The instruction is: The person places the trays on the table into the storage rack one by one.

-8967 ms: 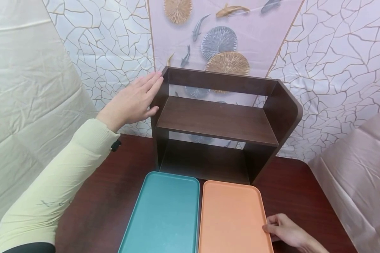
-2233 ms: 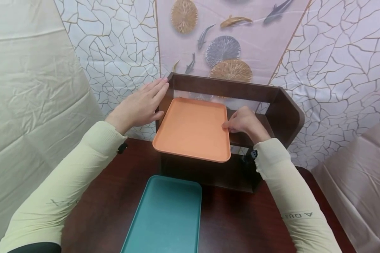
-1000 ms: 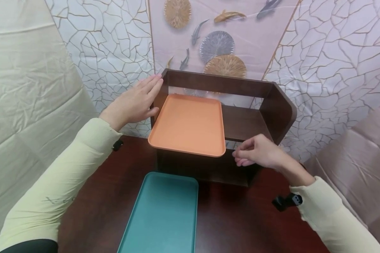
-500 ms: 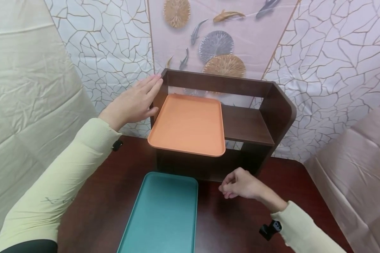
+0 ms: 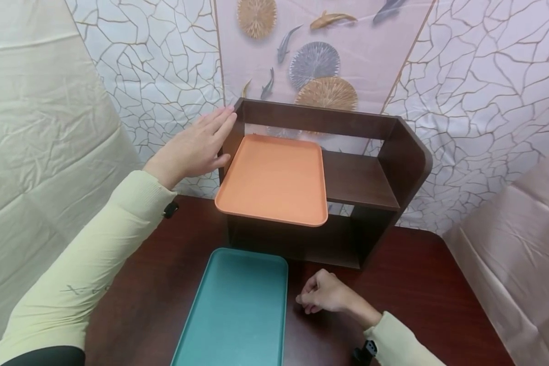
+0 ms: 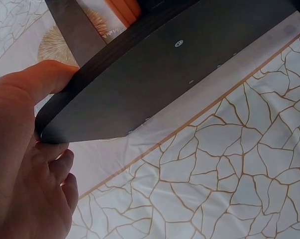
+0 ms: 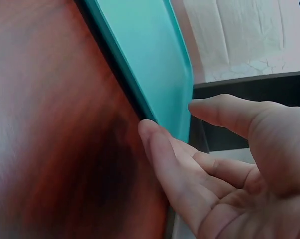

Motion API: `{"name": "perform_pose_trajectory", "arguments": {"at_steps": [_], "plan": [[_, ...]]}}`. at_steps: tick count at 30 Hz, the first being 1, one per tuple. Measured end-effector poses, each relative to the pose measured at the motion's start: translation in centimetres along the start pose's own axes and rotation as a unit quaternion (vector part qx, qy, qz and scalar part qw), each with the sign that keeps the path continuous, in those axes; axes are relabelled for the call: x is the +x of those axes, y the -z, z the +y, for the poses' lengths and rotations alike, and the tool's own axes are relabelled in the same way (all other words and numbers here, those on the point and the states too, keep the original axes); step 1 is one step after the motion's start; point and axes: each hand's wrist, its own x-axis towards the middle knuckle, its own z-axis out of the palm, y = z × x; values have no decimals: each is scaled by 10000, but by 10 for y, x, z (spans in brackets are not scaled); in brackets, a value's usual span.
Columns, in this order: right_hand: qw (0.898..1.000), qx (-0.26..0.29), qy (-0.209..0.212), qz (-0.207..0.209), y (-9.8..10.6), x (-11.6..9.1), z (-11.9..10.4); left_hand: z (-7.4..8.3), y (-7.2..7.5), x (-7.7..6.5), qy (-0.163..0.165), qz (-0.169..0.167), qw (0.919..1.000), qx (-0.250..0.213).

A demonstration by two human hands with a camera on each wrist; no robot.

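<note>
Right grip [image 5: 324, 293] lowered, spread | teal tray [image 5: 236, 310] just beside: flat, smooth, low-rimmed | left grip [image 5: 193, 148] spread on dark shelf [image 5: 360, 179]

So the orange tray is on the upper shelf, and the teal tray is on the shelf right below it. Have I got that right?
Not quite: the teal tray is not on a shelf. The head view shows it lying on the reddish-brown table, in front of the dark brown shelf unit. The orange tray is on the upper shelf.
</note>
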Motion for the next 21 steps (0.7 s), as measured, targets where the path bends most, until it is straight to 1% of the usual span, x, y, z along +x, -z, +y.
{"name": "perform_pose_trajectory", "arguments": {"at_steps": [5, 10, 15, 21], "plan": [[9999, 53, -57, 86, -19, 7, 8, -1, 0, -1, 5, -17, 10000, 1], [10000, 70, 16, 40, -35, 12, 11, -3, 0, -3, 39, -12, 10000, 47], [9999, 132, 17, 62, -45, 16, 14, -2, 0, -2, -5, 8, 10000, 52], [9999, -43, -17, 89, -53, 21, 12, -1, 0, -1, 20, -35, 10000, 73]]}}
